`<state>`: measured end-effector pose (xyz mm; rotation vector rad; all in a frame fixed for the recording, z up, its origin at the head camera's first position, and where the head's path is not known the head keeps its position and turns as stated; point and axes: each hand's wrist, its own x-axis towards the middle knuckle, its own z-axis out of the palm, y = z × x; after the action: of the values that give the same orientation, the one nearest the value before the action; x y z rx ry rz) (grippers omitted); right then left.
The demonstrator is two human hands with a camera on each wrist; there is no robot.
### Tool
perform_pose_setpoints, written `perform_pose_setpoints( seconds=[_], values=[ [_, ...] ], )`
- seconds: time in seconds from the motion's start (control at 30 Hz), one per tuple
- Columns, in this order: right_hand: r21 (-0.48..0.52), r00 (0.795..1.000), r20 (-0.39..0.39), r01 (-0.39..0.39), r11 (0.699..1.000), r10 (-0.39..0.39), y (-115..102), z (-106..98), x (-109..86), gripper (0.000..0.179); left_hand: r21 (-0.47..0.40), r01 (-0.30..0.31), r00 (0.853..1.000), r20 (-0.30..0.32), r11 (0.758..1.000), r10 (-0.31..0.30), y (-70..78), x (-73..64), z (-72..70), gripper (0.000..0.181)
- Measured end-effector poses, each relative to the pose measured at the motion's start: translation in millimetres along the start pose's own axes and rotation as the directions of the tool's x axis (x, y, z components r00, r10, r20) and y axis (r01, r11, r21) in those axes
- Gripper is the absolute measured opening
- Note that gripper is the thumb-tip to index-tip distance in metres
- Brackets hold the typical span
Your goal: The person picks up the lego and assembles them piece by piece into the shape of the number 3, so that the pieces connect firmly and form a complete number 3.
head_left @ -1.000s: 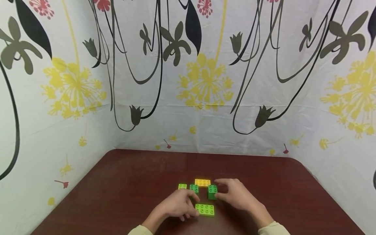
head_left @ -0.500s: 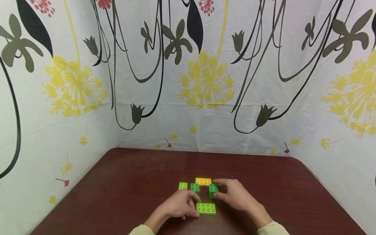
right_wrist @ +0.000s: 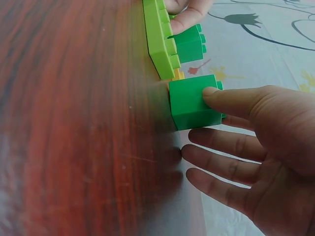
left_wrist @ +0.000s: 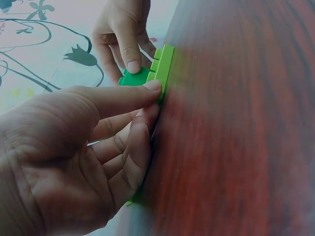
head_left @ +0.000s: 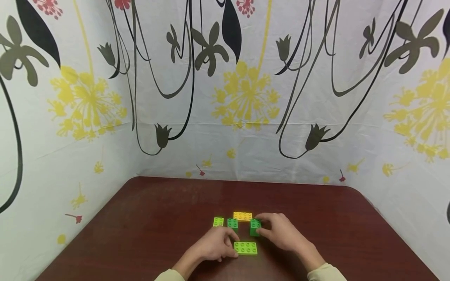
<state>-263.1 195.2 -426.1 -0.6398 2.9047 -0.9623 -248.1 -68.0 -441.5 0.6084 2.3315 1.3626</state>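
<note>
My left hand pinches the left end of a flat lime-green building brick, studs up on the table. In the left wrist view the thumb presses on the brick's end, with the other fingers curled behind. My right hand pinches a tall dark green brick farther back on the right. Its thumb lies on the near face, the index finger reaches behind, and the remaining fingers are spread. A second dark green brick stands to the left, beyond my left hand.
A yellow brick lies at the back of the group. A smaller lime-green brick is at the left, partly hidden by my left hand. The dark red-brown table ends at a patterned white cloth behind and at both sides.
The right index finger and thumb have drawn in around the tall dark green brick. My left hand and the other bricks stay nearly in place; the head view shifts slightly.
</note>
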Motion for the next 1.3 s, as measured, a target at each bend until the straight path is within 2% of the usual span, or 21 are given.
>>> perform_pose_setpoints(
  seconds=[0.4,0.8,1.3],
  values=[
    [0.049,1.0,-0.002,-0.006,0.999,0.007,0,-12,-3.1,0.035,0.022,-0.009,1.0,-0.009,1.0,0.009,-2.6,0.9,1.8,0.027],
    [0.225,0.989,0.124,0.05,0.973,-0.079,0,-27,-6.7,0.041,0.037,-0.008,1.0,-0.028,0.999,0.009,1.5,0.3,1.0,0.027],
    [0.268,0.971,0.215,0.045,0.962,-0.106,-4,-25,-5.9,0.039,0.025,-0.006,0.999,-0.036,1.0,0.007,-1.9,2.1,0.6,0.027]
  ],
)
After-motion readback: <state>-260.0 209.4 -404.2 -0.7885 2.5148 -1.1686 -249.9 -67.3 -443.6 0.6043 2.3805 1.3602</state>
